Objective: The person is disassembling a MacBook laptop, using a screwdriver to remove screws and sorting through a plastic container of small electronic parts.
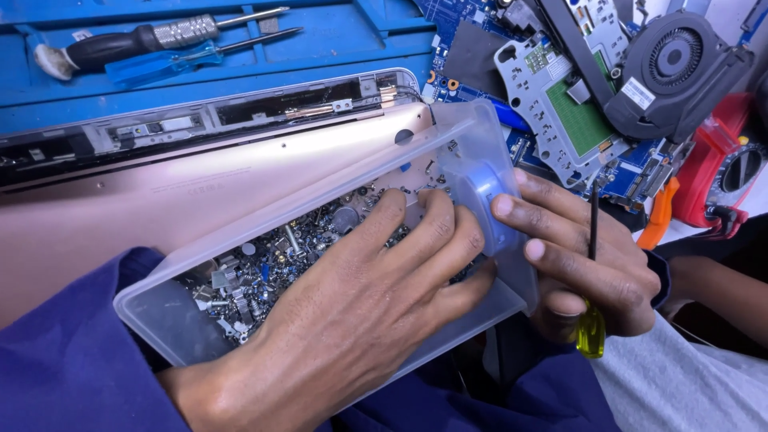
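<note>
Left hand [376, 296] is spread open, digging in the screw tray [172, 316]. Right hand [584, 268] grips the tray's end plus a yellow screwdriver [592, 320]. Best keep it level so nothing spills.

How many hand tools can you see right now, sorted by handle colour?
Black handle, screwdriver on the blue mat: 1
Clear blue handle, screwdriver on the mat: 1
Yellow handle, small screwdriver in the right hand: 1
Total: 3
</note>
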